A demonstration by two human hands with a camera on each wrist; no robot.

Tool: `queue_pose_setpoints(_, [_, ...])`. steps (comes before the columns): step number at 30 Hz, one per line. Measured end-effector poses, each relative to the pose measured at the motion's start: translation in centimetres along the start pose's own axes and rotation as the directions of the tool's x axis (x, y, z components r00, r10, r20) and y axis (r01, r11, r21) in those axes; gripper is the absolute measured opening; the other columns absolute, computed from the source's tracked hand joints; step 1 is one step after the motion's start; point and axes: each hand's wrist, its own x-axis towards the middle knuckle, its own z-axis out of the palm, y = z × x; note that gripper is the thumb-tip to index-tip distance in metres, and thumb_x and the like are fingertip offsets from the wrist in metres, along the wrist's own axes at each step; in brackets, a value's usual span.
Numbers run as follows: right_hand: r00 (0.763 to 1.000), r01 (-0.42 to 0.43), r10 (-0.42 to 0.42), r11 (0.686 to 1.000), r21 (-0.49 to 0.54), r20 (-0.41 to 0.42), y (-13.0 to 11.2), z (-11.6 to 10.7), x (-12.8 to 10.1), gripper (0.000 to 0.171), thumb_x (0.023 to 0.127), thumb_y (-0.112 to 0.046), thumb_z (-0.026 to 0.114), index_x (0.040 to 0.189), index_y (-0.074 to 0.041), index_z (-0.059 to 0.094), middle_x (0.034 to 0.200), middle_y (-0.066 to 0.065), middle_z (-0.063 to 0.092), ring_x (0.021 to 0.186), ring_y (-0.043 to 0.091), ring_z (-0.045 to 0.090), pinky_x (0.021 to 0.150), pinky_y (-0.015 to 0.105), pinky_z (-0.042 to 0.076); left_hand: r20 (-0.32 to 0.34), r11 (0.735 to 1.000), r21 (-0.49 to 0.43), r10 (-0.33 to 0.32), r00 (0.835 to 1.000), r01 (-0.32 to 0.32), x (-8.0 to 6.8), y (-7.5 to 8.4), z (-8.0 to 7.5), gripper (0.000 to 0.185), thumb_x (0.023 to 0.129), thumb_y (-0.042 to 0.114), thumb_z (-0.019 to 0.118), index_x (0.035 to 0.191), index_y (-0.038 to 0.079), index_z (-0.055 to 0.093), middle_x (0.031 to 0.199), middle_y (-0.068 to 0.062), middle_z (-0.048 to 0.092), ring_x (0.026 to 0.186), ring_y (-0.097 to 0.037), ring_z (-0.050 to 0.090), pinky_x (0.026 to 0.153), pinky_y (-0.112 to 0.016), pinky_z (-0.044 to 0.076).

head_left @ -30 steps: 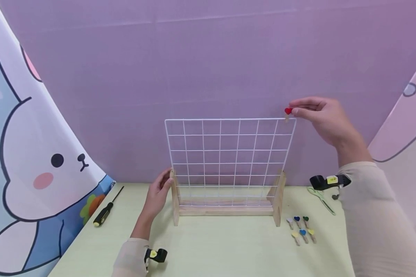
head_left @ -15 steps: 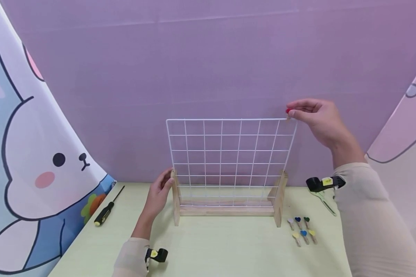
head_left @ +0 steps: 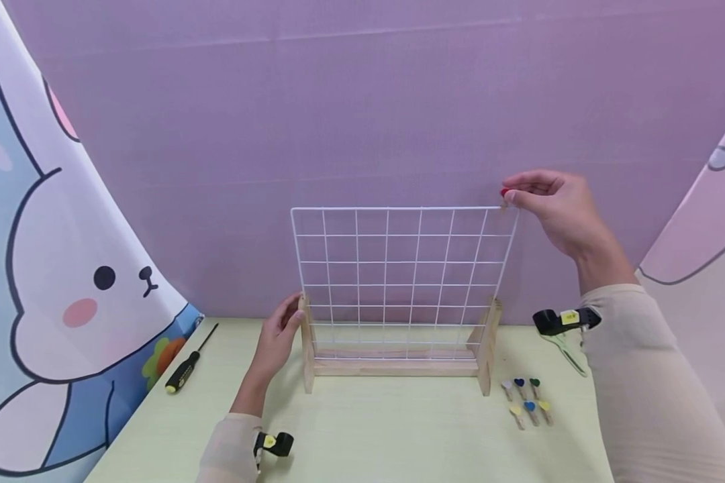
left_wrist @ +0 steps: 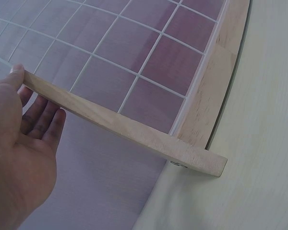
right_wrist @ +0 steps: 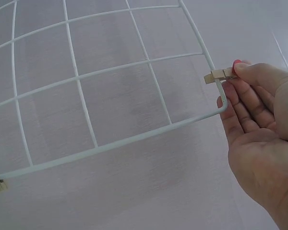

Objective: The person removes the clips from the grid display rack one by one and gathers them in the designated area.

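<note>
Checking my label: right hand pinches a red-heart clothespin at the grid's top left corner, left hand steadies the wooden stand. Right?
Not quite. The right hand pinches the red-heart clothespin at the top right corner of the grid, as the head view shows. The left hand does steady the wooden stand.

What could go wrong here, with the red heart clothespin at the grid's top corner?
1. The right hand pinches the red heart clothespin at the rounded corner of the white wire grid; it could slide off the bend or clip on crooked.
2. The left hand only touches the wooden stand at one upright, so pressure up top might tip the stand backward.
</note>
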Motion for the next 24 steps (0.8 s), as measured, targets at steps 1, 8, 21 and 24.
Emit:
queue_pose_setpoints(1, [1.0,0.005,-0.005,1.0,0.015,-0.005,0.0,0.0,0.0,0.02,0.092,-0.001,0.075,0.112,0.001,0.075,0.092,-0.002,0.079,0.085,0.009,0.073,0.085,0.013,0.057,-0.001,1.0,-0.001,0.0,1.0,0.0,0.0,0.0,0.0,0.046,0.108,0.021,0.055,0.152,0.006,0.049,0.142,-0.021,0.059,0.115,0.003,0.059,0.098,-0.007,0.049])
queue_pose_setpoints(8, [0.998,0.043,-0.041,0.997,0.058,-0.038,-0.3,-0.4,0.0,0.02,0.091,0.002,0.075,0.11,-0.001,0.077,0.093,-0.003,0.08,0.087,0.008,0.073,0.087,0.012,0.056,0.002,1.0,-0.003,0.006,1.0,-0.006,0.1,-0.1,0.1,0.046,0.108,0.02,0.055,0.151,0.006,0.049,0.142,-0.022,0.06,0.114,0.002,0.059,0.097,-0.008,0.049])
queue_pose_setpoints(21, [0.998,0.025,-0.035,0.984,-0.176,-0.053,-0.8,-2.3,-1.9,0.024,0.094,-0.009,0.075,0.117,-0.002,0.075,0.097,-0.011,0.079,0.093,0.003,0.07,0.088,0.008,0.051,0.008,1.0,0.003,0.004,1.0,-0.004,0.2,-0.1,0.3,0.046,0.109,0.022,0.054,0.151,0.006,0.049,0.143,-0.021,0.059,0.117,0.004,0.059,0.1,-0.007,0.049])
queue_pose_setpoints(24, [0.997,0.028,-0.042,0.974,-0.223,-0.061,-0.6,-2.8,-2.6,0.023,0.094,-0.01,0.076,0.116,-0.003,0.076,0.095,-0.013,0.079,0.091,0.002,0.071,0.087,0.007,0.051,0.009,1.0,0.006,0.005,1.0,-0.005,0.3,-0.2,0.3,0.046,0.109,0.022,0.054,0.152,0.006,0.049,0.143,-0.021,0.059,0.117,0.005,0.058,0.1,-0.007,0.048])
